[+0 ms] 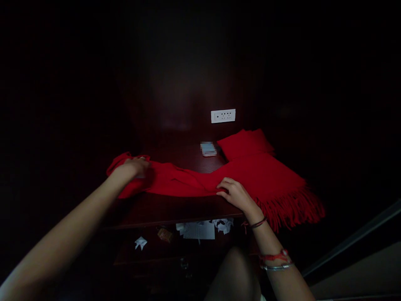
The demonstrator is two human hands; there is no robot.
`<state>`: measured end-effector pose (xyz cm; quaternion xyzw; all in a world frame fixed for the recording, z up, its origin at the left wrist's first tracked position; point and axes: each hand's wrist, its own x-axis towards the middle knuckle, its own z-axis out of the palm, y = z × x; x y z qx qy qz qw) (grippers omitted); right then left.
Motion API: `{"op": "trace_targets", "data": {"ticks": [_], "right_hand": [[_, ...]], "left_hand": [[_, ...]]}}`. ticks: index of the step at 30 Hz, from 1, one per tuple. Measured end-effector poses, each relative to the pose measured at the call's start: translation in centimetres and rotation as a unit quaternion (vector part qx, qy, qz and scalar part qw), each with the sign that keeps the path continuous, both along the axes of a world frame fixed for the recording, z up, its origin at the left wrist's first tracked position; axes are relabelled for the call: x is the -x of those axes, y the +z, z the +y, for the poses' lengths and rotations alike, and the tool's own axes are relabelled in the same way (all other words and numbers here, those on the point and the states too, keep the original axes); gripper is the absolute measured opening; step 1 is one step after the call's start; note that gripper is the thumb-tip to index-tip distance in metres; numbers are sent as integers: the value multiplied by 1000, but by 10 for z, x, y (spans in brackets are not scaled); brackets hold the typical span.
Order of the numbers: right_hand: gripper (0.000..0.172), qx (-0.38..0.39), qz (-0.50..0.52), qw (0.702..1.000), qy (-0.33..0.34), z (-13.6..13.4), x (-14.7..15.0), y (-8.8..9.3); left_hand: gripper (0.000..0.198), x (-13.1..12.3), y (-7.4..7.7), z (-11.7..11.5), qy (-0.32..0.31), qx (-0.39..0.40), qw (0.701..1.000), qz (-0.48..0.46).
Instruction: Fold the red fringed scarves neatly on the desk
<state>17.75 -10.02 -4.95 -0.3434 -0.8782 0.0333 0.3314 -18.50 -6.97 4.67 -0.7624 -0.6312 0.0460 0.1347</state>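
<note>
A red fringed scarf (260, 175) lies stretched across a dark wooden table (175, 209), with its fringe hanging over the right end. My left hand (133, 167) reaches out to the scarf's bunched left end and closes on the cloth there. My right hand (233, 193) rests on the scarf's near edge by the table's front, fingers curled and pinching the fabric. Thin bracelets circle my right wrist and forearm.
A folded red cloth (246, 143) sits at the back right, next to a small pale object (208, 149). A white wall socket (223, 116) is on the dark panel behind. Crumpled paper scraps (197, 230) lie on a lower shelf under the tabletop. The surroundings are very dark.
</note>
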Motion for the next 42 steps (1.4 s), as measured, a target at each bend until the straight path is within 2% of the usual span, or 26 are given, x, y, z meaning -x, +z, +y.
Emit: {"op": "trace_targets", "data": {"ticks": [1, 3, 4, 7, 10, 15, 19, 21, 24, 25, 27, 29, 32, 34, 36, 38, 40, 42], "right_hand": [[11, 0, 2, 1000, 7, -1, 0, 1], [13, -1, 6, 1000, 16, -2, 0, 1], [12, -1, 7, 1000, 19, -2, 0, 1], [13, -2, 7, 1000, 14, 0, 0, 1], [14, -10, 6, 1000, -9, 1, -1, 0], [14, -18, 1, 999, -26, 3, -1, 0], [14, -23, -7, 1000, -18, 4, -1, -1], [14, -30, -7, 999, -18, 4, -3, -2], [14, -41, -2, 999, -25, 4, -6, -2], [15, -42, -1, 999, -27, 4, -6, -2], [14, -41, -2, 999, -23, 4, -7, -2], [13, -35, -7, 999, -15, 4, -6, -3], [12, -29, -14, 999, -14, 6, -5, -3], [12, -27, -18, 999, -15, 6, -5, -3], [12, -26, -18, 999, -16, 6, -6, -3], [12, -27, -15, 999, -20, 5, -6, -2], [13, -29, -11, 999, -26, 4, -6, -1], [13, -32, -13, 999, -31, 3, -5, -1]], "left_hand": [[29, -18, -6, 0, -21, 9, 1000, 3], [36, -55, -18, 1, -176, -1, 984, 18], [40, -71, -22, 2, -234, -15, 972, 23], [25, -97, -29, 10, -302, 6, 951, 65], [16, -85, -23, 13, -294, 22, 953, 76], [15, -44, -3, -3, -219, -66, 972, 57], [13, -30, 0, -12, -149, -118, 980, 52], [15, -17, 2, -11, -69, -142, 987, 34], [19, 17, 6, -10, 95, -150, 984, 24], [20, 29, 7, -11, 119, -135, 984, 18], [24, 44, 3, -16, 101, -105, 989, 5], [34, 44, -6, -20, 22, -86, 996, 0], [52, 16, -24, -16, -124, -77, 989, -8], [58, -10, -32, -4, -170, -68, 983, -16], [59, -31, -35, 14, -165, -24, 986, -13], [51, -42, -32, 31, -139, 61, 988, 11], [38, -40, -24, 43, -116, 129, 984, 40], [28, -27, -12, 48, -87, 114, 988, 53]]}}
